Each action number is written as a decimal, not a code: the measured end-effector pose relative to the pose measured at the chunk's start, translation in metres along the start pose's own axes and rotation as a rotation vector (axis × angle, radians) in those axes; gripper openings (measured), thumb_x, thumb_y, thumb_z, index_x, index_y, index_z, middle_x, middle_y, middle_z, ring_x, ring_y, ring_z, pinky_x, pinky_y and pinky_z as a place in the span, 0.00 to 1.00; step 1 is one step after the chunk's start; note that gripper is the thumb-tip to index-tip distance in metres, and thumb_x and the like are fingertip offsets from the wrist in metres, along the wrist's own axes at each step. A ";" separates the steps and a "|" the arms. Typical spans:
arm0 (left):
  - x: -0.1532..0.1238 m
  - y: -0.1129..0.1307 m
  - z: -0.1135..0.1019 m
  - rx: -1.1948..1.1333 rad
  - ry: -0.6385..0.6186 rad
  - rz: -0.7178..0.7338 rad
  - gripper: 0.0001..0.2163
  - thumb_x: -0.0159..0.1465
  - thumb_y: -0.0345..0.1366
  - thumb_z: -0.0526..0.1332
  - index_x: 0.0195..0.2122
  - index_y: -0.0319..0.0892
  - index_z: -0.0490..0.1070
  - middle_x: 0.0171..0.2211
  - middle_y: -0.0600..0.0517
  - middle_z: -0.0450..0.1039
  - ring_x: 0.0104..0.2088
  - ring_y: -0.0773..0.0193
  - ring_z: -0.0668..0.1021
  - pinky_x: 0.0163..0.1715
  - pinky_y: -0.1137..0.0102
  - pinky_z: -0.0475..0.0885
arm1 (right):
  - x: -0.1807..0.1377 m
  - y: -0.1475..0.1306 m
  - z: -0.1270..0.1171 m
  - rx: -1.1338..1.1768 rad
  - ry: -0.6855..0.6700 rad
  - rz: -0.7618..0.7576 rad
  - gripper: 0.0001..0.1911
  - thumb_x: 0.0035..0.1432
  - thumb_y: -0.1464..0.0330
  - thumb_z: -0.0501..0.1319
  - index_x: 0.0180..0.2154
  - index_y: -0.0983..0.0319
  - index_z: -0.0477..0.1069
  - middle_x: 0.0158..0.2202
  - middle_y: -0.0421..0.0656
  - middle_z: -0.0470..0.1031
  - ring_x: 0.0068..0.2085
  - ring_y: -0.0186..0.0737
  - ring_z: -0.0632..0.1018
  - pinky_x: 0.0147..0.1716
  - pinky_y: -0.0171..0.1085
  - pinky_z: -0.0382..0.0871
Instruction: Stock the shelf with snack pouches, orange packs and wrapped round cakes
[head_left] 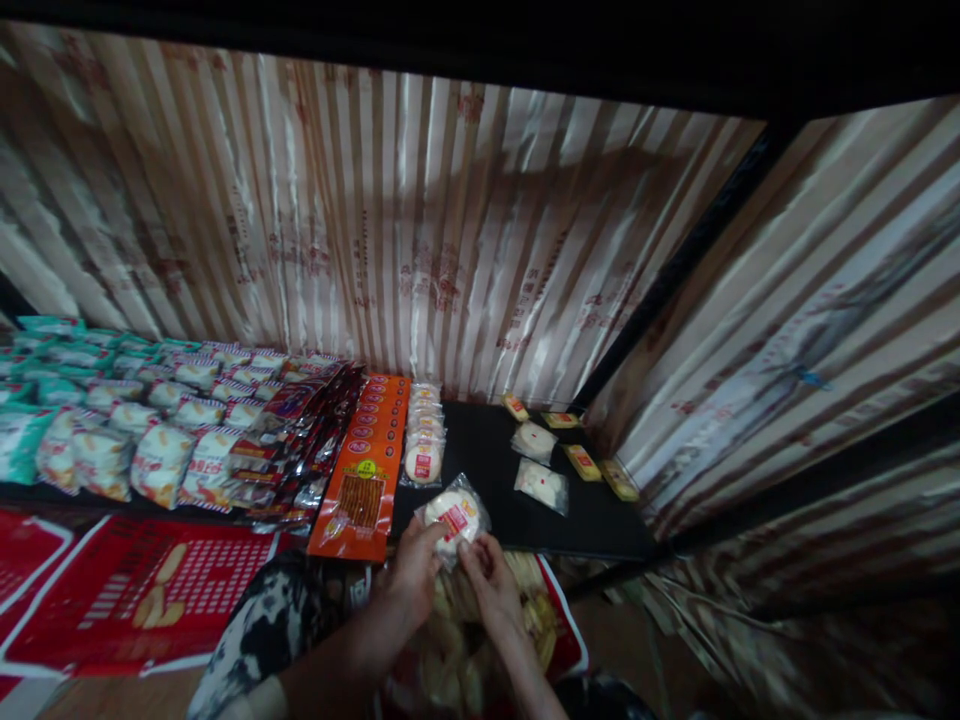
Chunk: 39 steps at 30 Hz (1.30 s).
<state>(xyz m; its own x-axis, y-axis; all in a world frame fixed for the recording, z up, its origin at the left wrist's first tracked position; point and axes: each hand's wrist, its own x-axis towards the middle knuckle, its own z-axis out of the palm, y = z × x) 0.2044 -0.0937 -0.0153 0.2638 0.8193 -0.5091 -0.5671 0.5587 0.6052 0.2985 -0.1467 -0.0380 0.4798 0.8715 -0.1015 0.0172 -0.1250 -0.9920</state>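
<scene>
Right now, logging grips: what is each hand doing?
Left hand: closed on the snack packet.
Right hand: also closed on the snack packet.

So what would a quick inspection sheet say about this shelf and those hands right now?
Surface: black shelf, dim, stocked in rows from the left.
Job's things: clear packet with a white round cake and red label, held at the shelf's front edge.
Clutter: row of round packets, orange packs, white bags at the left, loose packets at the right.
Fingers: left hand and right hand both grip the clear packet from below.
Cables: nothing seen.
Surroundings: striped glossy wrapping behind and at the right; red bag of more packets under the hands.
</scene>
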 end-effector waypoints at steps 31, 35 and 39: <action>0.049 0.001 -0.025 0.949 0.188 0.436 0.17 0.46 0.19 0.55 0.35 0.42 0.72 0.54 0.46 0.64 0.58 0.56 0.64 0.60 0.65 0.53 | 0.107 0.016 0.047 -0.464 0.098 -0.299 0.21 0.47 0.66 0.57 0.45 0.61 0.73 0.31 0.43 0.71 0.30 0.40 0.74 0.32 0.37 0.70; 0.047 0.001 -0.024 0.946 0.190 0.432 0.19 0.45 0.19 0.56 0.37 0.42 0.73 0.55 0.46 0.63 0.58 0.55 0.62 0.60 0.65 0.53 | 0.105 0.021 0.049 -0.493 0.120 -0.347 0.25 0.48 0.67 0.57 0.51 0.61 0.68 0.38 0.46 0.73 0.35 0.43 0.75 0.37 0.42 0.70; 0.043 0.004 -0.020 0.964 0.203 0.460 0.20 0.46 0.20 0.56 0.39 0.43 0.73 0.57 0.48 0.62 0.60 0.54 0.60 0.61 0.65 0.52 | 0.101 0.027 0.052 -0.538 0.108 -0.363 0.27 0.49 0.67 0.56 0.53 0.64 0.65 0.42 0.49 0.74 0.41 0.47 0.75 0.42 0.45 0.69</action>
<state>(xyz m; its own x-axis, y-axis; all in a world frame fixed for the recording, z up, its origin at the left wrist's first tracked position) 0.1982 -0.0586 -0.0468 -0.0011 0.9888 -0.1491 0.2954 0.1427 0.9446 0.3020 -0.0375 -0.0786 0.4455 0.8541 0.2685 0.6176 -0.0761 -0.7828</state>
